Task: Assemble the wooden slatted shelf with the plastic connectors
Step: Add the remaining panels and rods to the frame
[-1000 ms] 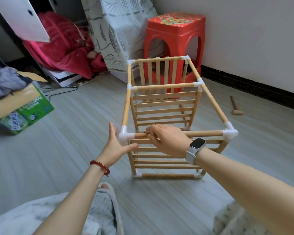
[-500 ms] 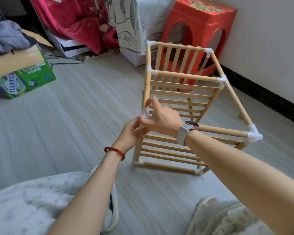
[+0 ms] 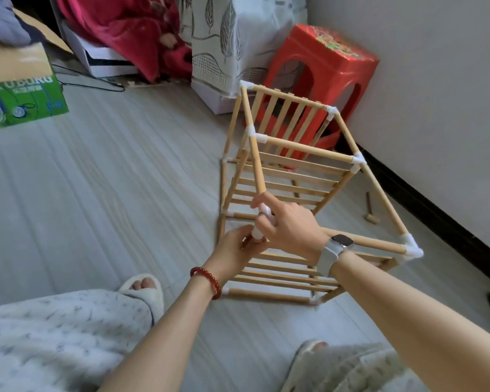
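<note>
The wooden slatted shelf (image 3: 303,154) lies on its side on the grey floor, its rods joined by white plastic connectors. At its near upper left corner sits a white connector (image 3: 262,222). My right hand (image 3: 289,226), with a watch on the wrist, grips that connector from above. Just below it, my left hand (image 3: 236,248), with a red bead bracelet, holds the lower end of the same corner. Another corner connector (image 3: 412,248) shows at the near right.
A red plastic stool (image 3: 326,72) stands behind the shelf by the wall. A small wooden mallet (image 3: 370,212) lies on the floor to the right. A green carton (image 3: 26,100) sits far left. My slippered foot (image 3: 143,290) is near the shelf's front.
Both hands have closed in on the near left corner connector; the right hand slid left off the front rod. The view has swung, so the shelf appears further right.
</note>
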{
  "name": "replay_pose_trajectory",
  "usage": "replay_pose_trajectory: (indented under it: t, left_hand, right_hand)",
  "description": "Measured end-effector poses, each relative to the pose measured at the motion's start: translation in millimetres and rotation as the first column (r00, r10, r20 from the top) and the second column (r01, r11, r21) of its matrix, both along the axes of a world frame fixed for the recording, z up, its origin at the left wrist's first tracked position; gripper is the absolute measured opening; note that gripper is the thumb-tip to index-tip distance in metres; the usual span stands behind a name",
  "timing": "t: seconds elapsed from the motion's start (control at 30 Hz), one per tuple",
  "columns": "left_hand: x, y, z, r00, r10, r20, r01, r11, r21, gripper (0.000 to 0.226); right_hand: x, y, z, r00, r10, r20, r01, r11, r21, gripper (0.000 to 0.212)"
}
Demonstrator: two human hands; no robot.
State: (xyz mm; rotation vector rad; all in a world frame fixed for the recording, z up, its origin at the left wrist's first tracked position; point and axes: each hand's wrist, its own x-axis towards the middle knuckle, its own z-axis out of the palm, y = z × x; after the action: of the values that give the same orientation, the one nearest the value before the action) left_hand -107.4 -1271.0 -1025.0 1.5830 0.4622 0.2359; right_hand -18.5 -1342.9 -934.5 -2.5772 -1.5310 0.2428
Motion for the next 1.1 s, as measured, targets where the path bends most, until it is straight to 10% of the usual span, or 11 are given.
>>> replay_pose_trajectory:
  t: [0.7, 0.9, 1.1]
  left_hand:
    - [-10, 6, -4, 0.99, -0.138, 0.013, 0.139, 0.98, -0.144, 0.015]
    - [-8, 10, -3, 0.987, -0.162, -0.02, 0.157, 0.978, -0.139, 0.012]
    - [-6, -2, 6, 0.998, -0.066, -0.002, 0.066, 0.993, -0.099, 0.016]
  right_hand:
    - [3, -1, -5, 0.992, 0.097, -0.081, -0.11, 0.976, -0.189, 0.006]
    - [8, -15, -15, 0.989, 0.041, -0.141, -0.034, 0.998, 0.049, 0.058]
    - [7, -17, -22, 0.995, 0.055, 0.086, -0.071, 0.98, 0.186, 0.065]
